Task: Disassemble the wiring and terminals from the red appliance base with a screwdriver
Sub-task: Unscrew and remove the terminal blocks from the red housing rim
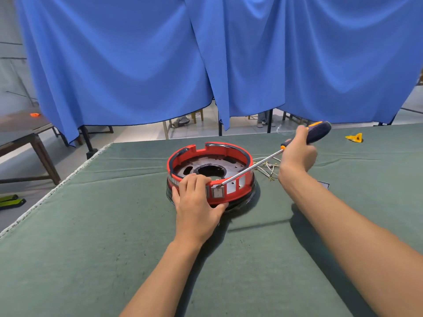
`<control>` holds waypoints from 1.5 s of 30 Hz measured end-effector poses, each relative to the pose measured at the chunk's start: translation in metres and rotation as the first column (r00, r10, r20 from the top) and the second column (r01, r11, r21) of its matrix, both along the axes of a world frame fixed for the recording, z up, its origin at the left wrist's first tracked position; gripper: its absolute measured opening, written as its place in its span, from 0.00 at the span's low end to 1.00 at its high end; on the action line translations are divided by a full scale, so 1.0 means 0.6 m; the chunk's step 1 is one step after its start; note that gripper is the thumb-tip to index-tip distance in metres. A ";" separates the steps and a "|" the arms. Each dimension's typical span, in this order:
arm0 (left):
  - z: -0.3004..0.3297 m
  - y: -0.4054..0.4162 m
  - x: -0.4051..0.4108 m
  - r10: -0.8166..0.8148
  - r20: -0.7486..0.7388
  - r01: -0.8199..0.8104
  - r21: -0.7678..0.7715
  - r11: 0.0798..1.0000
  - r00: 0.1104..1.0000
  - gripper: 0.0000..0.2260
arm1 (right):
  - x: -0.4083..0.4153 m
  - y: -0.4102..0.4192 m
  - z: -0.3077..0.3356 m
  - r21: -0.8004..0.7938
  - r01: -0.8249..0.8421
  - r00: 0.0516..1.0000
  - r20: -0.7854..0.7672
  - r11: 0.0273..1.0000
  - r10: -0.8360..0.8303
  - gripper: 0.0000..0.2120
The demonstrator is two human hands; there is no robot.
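The round red appliance base [180,156] stands on the green table cloth, open side up, with a dark metal plate and a central hole inside. My left hand [196,202] grips its near rim, fingers curled over the top edge. My right hand [297,152] holds the dark blue and orange handle of a long screwdriver [249,168]. The shaft slants down across the base, and its tip touches the near rim just above a small grey switch [217,192]. A tangle of thin wires [267,167] lies on the cloth behind the base, to its right.
A yellow plastic piece [354,137] lies at the far right of the table. Blue curtains [206,60] hang behind the table's far edge. The table's left edge [57,186] runs diagonally, with another table [25,136] and floor beyond it.
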State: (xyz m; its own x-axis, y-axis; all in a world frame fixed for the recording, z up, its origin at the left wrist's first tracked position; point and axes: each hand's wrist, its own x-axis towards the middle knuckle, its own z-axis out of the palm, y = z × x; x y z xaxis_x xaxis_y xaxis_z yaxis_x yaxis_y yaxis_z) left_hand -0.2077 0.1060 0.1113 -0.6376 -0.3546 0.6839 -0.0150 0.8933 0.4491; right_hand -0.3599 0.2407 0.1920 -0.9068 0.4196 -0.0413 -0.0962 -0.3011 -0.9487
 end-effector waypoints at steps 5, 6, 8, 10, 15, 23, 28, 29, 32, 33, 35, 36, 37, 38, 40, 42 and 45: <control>0.001 -0.001 0.010 -0.001 0.025 0.000 0.014 1.000 1.000 0.25 | 0.054 -0.015 0.079 0.173 -0.029 0.954 -0.288 0.984 0.079 0.25; 0.001 0.000 0.013 0.011 0.021 -0.011 0.024 1.000 1.000 0.25 | 0.066 -0.021 0.089 0.213 -0.020 0.937 -0.336 0.977 0.093 0.25; -0.001 0.000 0.018 0.035 0.010 -0.035 0.030 0.999 0.999 0.26 | 0.089 -0.034 0.107 0.282 0.001 0.894 -0.430 0.959 0.125 0.24; -0.002 -0.004 0.024 0.037 0.032 -0.039 0.036 0.999 0.999 0.27 | 0.111 -0.046 0.120 0.355 0.029 0.848 -0.503 0.934 0.165 0.24; -0.002 -0.008 0.031 0.032 0.102 -0.036 0.033 0.999 0.994 0.27 | 0.147 -0.070 0.138 0.556 0.096 0.717 -0.614 0.826 0.330 0.24; -0.002 -0.004 0.027 0.049 0.130 -0.057 0.061 0.997 0.990 0.25 | 0.178 -0.109 0.147 0.698 0.295 0.636 -0.653 0.653 0.410 0.23; -0.005 -0.005 0.023 0.058 0.149 -0.069 0.067 0.995 0.987 0.25 | 0.178 -0.121 0.143 0.727 0.321 0.622 -0.645 0.607 0.443 0.23; -0.005 -0.004 0.022 0.064 0.149 -0.074 0.065 0.995 0.987 0.26 | 0.178 -0.124 0.143 0.740 0.333 0.628 -0.636 0.584 0.448 0.23; -0.006 -0.001 0.017 0.083 0.135 -0.092 0.063 0.994 0.987 0.26 | 0.178 -0.136 0.150 0.766 0.438 0.630 -0.635 0.470 0.447 0.24; -0.005 0.000 0.016 0.090 0.130 -0.099 0.063 0.993 0.987 0.26 | 0.178 -0.141 0.153 0.770 0.477 0.625 -0.636 0.423 0.453 0.25; -0.006 0.000 0.013 0.105 0.119 -0.113 0.058 0.992 0.987 0.26 | 0.179 -0.151 0.160 0.791 0.514 0.626 -0.610 0.332 0.487 0.25; -0.007 0.001 0.011 0.113 0.113 -0.120 0.052 0.991 0.987 0.26 | 0.179 -0.158 0.161 0.806 0.517 0.630 -0.586 0.289 0.509 0.23; -0.007 0.001 0.010 0.121 0.107 -0.127 0.051 0.991 0.987 0.26 | 0.179 -0.163 0.162 0.820 0.514 0.633 -0.562 0.254 0.532 0.22; -0.007 0.001 0.009 0.127 0.101 -0.133 0.055 0.990 0.987 0.26 | 0.180 -0.170 0.161 0.831 0.506 0.633 -0.541 0.233 0.553 0.21; -0.006 0.001 0.008 0.142 0.091 -0.147 0.057 0.988 0.986 0.26 | 0.180 -0.183 0.161 0.861 0.457 0.637 -0.493 0.225 0.593 0.19; -0.005 0.002 0.007 0.160 0.075 -0.164 0.049 0.985 0.984 0.27 | 0.178 -0.194 0.161 0.897 0.363 0.640 -0.438 0.254 0.631 0.17; -0.003 0.002 0.006 0.179 0.036 -0.181 0.060 0.982 0.983 0.26 | 0.174 -0.204 0.162 0.928 0.265 0.626 -0.372 0.262 0.685 0.14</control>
State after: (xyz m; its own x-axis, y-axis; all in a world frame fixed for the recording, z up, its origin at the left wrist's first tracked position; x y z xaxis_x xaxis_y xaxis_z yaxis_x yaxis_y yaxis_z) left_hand -0.2043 0.1075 0.1092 -0.5797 -0.5072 0.6377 -0.1876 0.8447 0.5013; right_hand -0.2555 0.1181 0.2890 -0.4865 -0.4833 0.7278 -0.8360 0.4996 -0.2271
